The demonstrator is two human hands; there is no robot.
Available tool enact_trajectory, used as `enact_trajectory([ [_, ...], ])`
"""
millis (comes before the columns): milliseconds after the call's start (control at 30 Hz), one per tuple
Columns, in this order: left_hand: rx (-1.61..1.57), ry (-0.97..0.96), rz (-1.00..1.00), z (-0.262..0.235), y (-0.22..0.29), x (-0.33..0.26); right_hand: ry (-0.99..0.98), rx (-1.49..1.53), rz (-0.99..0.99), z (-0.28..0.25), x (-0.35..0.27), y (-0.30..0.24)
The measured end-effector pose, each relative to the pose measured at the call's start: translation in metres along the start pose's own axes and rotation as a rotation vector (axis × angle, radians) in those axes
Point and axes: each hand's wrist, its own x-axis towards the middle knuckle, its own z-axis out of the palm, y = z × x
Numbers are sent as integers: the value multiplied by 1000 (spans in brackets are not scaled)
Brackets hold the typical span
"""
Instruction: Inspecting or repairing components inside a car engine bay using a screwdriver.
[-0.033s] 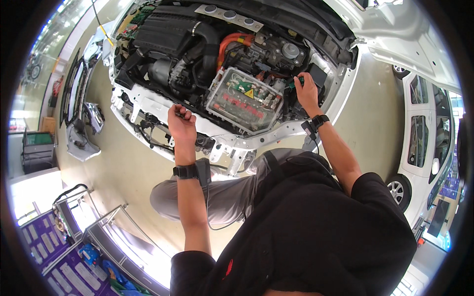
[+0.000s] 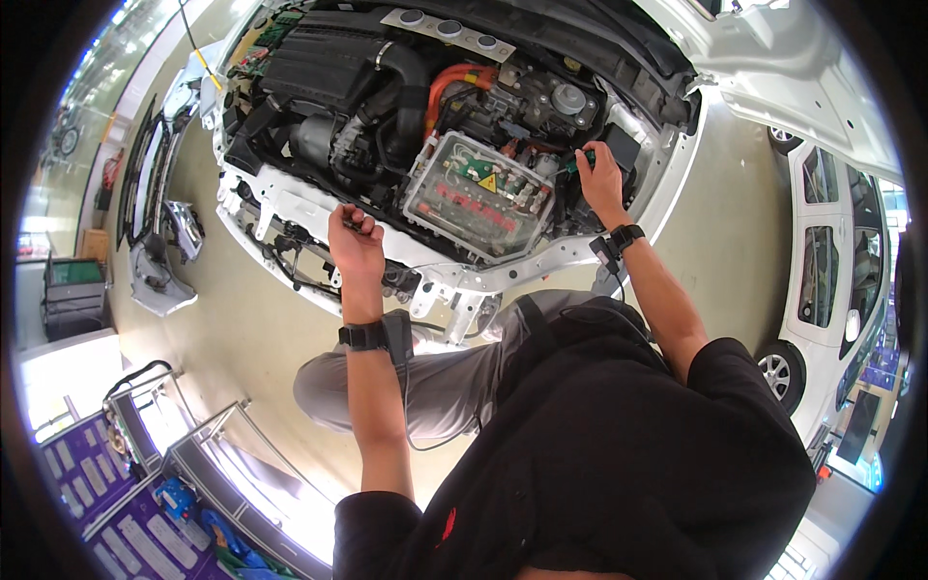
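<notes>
I lean over the open engine bay of a white car (image 2: 300, 206). My right hand (image 2: 603, 184) is closed at the bay's right side, its fingertips pinching a small green part (image 2: 572, 164) whose kind I cannot make out. Close by on its left lies a clear-lidded box (image 2: 474, 198) with a yellow warning triangle and green circuit board inside. Over the white front crossmember my left hand (image 2: 356, 244) has its fingers curled in. Something small and dark shows between them, too hidden to name.
Orange cables (image 2: 447, 89) and a black ribbed hose (image 2: 411, 82) run behind the box. The raised bonnet (image 2: 802, 82) hangs at upper right. A removed bumper (image 2: 155, 266) stands at left, a metal-framed cart (image 2: 208, 449) at lower left. Another white car (image 2: 822, 251) is parked at right.
</notes>
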Motion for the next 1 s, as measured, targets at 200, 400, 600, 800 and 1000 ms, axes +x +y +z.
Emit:
enact_trajectory([
  [200,7,-30,-9,-2,-1,4,23,-2,-37,2,1,5],
  [400,1,-35,-17,3,-2,6,17,3,-19,-2,2,-1],
  [600,-5,-63,-17,5,-4,10,13,5,-24,0,2,1],
  [800,2,-92,-35,6,-3,15,-94,-8,-149,-6,-8,-4],
  [1000,-1,-76,-45,13,-3,19,-197,32,-224,-6,-22,-5],
])
